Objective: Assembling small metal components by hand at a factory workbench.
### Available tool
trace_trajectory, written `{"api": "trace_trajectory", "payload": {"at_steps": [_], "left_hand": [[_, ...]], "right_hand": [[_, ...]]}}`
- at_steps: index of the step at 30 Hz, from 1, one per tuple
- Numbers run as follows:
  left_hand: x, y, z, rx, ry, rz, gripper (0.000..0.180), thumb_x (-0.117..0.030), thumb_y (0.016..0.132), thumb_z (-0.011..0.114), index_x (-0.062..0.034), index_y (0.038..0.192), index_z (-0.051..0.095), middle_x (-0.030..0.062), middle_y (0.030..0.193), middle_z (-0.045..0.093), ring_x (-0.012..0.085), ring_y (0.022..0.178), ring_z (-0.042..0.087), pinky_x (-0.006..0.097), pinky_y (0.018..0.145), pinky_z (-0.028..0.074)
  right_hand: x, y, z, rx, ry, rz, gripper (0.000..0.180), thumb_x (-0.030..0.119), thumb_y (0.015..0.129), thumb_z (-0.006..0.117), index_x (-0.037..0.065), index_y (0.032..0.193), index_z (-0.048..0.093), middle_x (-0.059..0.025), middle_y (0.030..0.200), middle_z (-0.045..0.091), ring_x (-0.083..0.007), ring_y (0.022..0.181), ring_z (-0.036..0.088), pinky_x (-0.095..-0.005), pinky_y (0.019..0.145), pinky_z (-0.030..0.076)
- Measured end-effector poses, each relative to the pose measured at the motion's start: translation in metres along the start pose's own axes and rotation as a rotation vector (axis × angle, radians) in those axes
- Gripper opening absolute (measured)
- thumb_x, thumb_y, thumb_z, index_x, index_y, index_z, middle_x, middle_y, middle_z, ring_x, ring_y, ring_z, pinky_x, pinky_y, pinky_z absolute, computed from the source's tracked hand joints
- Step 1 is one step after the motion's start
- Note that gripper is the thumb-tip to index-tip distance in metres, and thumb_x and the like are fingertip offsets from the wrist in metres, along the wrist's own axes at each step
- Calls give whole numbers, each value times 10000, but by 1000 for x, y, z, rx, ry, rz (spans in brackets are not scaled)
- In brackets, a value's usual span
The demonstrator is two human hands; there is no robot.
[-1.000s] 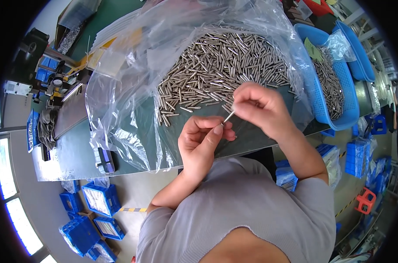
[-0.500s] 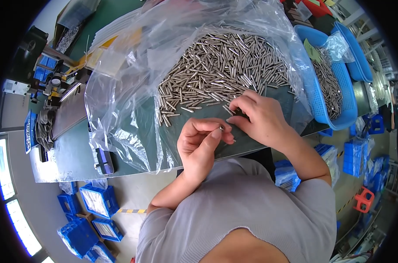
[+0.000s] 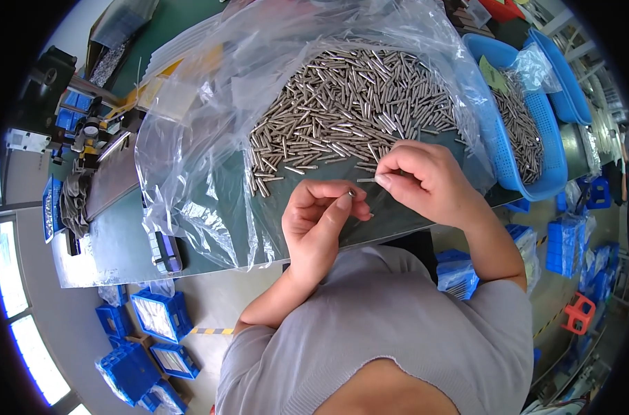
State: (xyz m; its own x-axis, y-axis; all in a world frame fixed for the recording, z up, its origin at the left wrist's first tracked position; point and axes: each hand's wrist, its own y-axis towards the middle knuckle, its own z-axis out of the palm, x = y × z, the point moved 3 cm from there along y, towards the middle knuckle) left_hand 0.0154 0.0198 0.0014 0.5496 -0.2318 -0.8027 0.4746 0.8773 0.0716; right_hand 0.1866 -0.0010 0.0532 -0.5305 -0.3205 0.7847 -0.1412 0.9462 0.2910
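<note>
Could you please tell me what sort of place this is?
Probably a factory workshop: a heap of small metal pins lies on the workbench, a blue basket holds similar pieces, and blue crates stand nearby.

You have two hands [image 3: 313,232], two blue baskets [image 3: 555,155] at right, one red stool [image 3: 578,312], metal pins [image 3: 356,97] beyond counting.
</note>
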Motion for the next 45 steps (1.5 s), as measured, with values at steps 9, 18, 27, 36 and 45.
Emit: {"api": "trace_trajectory", "payload": {"at_steps": [9,18,27,36,45], "left_hand": [[1,-2,4,30,89,-52,114,21,900,508,42,1012,516,138,981,612,174,799,626,294,743,530],[1,-2,1,14,113,-73,103,45,901,494,45,1002,516,140,938,629,190,814,647,299,750,541],[2,-1,-2,-1,77,-27,80,38,902,499,43,980,515,150,945,629,193,803,646,299,742,539],[1,-1,2,-57,35,36,60,21,881,497,36,931,527,200,925,617,214,741,640,343,688,556],[0,-1,0,-9,1,30,67,30,901,487,26,963,514,167,973,617,187,796,636,312,734,540]], "right_hand": [[10,1,-7,166,-74,-2,92,77,753,636,23,764,563,-90,689,561,-266,633,564,-343,550,438],[3,9,8,64,204,68,92,32,764,670,23,776,579,-32,723,550,-135,618,536,-261,545,418],[1,0,22,20,334,147,116,29,778,679,7,823,574,-31,804,548,-86,674,530,-227,567,427],[-29,-4,-4,-104,1062,489,100,90,857,512,32,938,523,-60,847,535,-69,597,470,-207,462,350],[-15,-3,11,-7,-351,128,124,99,726,676,92,820,596,-58,754,587,-247,640,587,-340,562,458]]}}
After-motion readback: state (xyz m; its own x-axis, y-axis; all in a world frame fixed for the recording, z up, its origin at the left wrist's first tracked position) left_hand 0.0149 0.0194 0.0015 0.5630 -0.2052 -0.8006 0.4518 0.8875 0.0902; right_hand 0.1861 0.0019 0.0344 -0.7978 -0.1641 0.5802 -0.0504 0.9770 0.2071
